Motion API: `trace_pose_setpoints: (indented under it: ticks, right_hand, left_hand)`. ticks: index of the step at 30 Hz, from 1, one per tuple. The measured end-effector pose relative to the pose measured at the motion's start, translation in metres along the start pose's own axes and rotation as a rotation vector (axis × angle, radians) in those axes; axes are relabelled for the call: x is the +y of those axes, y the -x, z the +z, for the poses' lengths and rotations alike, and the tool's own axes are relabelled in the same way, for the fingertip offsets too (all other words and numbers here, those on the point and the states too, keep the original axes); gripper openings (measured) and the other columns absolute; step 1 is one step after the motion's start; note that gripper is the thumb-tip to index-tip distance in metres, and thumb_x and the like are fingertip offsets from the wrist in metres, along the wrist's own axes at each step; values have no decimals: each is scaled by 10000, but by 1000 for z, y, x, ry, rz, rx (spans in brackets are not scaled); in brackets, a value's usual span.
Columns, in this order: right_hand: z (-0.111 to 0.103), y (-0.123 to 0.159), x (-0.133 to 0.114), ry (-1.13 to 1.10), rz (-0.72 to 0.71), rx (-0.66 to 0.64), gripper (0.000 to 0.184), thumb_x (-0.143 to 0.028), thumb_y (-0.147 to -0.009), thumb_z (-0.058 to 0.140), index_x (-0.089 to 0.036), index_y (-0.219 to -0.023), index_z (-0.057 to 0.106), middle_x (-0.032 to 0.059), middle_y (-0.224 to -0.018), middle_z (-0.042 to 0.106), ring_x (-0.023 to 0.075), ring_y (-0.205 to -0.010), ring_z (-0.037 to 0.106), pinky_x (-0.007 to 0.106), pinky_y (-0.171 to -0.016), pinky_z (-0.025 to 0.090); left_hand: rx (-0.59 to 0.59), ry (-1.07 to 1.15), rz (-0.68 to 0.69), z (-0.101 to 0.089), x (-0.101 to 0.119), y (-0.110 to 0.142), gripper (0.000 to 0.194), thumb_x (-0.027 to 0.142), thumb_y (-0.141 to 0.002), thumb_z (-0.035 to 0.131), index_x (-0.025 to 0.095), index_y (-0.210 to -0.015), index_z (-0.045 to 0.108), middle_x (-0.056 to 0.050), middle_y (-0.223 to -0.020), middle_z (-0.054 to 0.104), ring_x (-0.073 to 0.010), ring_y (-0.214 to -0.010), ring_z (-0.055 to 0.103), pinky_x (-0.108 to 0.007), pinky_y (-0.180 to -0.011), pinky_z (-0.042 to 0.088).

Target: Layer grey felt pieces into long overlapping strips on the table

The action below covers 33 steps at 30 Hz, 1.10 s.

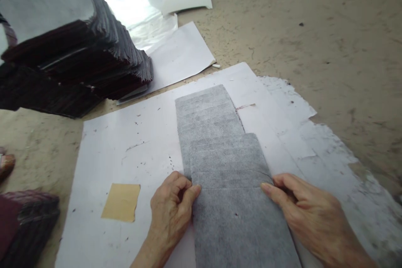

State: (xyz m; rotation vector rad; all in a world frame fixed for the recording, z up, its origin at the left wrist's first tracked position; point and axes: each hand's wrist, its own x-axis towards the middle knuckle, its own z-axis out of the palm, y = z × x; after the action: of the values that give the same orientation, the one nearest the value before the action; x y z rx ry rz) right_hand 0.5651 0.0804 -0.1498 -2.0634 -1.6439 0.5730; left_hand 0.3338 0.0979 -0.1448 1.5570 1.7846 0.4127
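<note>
Grey speckled sheets (220, 150) lie in an overlapping row down the middle of a white paper sheet (125, 142) on the floor. My left hand (171, 209) has curled fingers, its thumb pressed on the left edge of the nearest grey sheet. My right hand (301, 209) lies at the right edge of the same sheet, fingers bent, thumb tip on the grey surface. Both hands pinch that sheet's sides.
A tall stack of dark maroon sheets (72, 50) stands at upper left. A small tan paper square (122, 202) lies on the white paper. Another dark bundle (25, 222) sits at lower left. More white papers (179, 54) lie further back on the dusty floor (314, 37).
</note>
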Motion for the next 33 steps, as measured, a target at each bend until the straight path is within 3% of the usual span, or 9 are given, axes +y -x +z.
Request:
trace_pose_setpoints:
  ticks: [8, 16, 19, 23, 26, 29, 33]
  right_hand:
    - [3, 0, -1, 3, 54, 4, 303, -452, -726, 471, -219, -535, 508, -23, -466, 500, 127, -407, 475, 244, -400, 337]
    - [1, 0, -8, -32, 300, -23, 176, -395, -671, 550, -225, -714, 551, -41, -523, 574, 152, -492, 558, 260, -465, 407]
    - [2, 1, -7, -26, 302, -34, 171, -368, -672, 579, -223, -755, 541, -54, -531, 577, 152, -505, 578, 260, -470, 421]
    - [2, 2, -7, 169, 87, 68, 157, -330, -704, 582, -213, -787, 519, -42, -534, 566, 167, -484, 574, 272, -425, 416]
    - [-2, -3, -4, 235, -221, 149, 261, -238, -746, 528, -179, -1001, 517, 64, -872, 641, 212, -800, 618, 326, -624, 518]
    - [-7, -16, 0, 197, -435, 44, 465, -148, -742, 501, -178, -1201, 436, 88, -1166, 556, 226, -1042, 527, 382, -851, 488]
    - [-12, -33, 4, 141, -507, -107, 501, -88, -676, 524, -188, -1162, 457, 67, -1130, 554, 219, -1041, 502, 387, -871, 472]
  left_hand:
    - [9, -21, -37, 2, 1, -2, 294, 368, -756, 528, 188, -527, 482, 28, -588, 443, -108, -562, 432, -241, -547, 321]
    - [35, -222, 120, 3, -16, -1, 304, 453, -781, 508, 209, -599, 518, 36, -606, 511, -108, -559, 495, -226, -529, 382]
    - [79, -284, 156, 4, -17, 1, 307, 454, -788, 502, 211, -600, 505, 40, -591, 508, -107, -533, 494, -223, -506, 389]
    - [129, -371, 211, 9, -18, 4, 289, 440, -792, 506, 215, -611, 495, 35, -590, 512, -114, -512, 500, -220, -462, 392]
    - [222, -412, 278, 11, -20, 4, 192, 412, -792, 518, 221, -771, 528, -1, -753, 567, -148, -642, 559, -242, -508, 443]
    - [267, -427, 422, 7, -18, -4, 337, 358, -790, 524, 203, -1086, 481, -77, -1069, 540, -217, -936, 549, -333, -729, 495]
    - [140, -435, 598, -3, -9, -18, 418, 237, -774, 516, 216, -1180, 418, -85, -1122, 517, -241, -991, 501, -400, -807, 471]
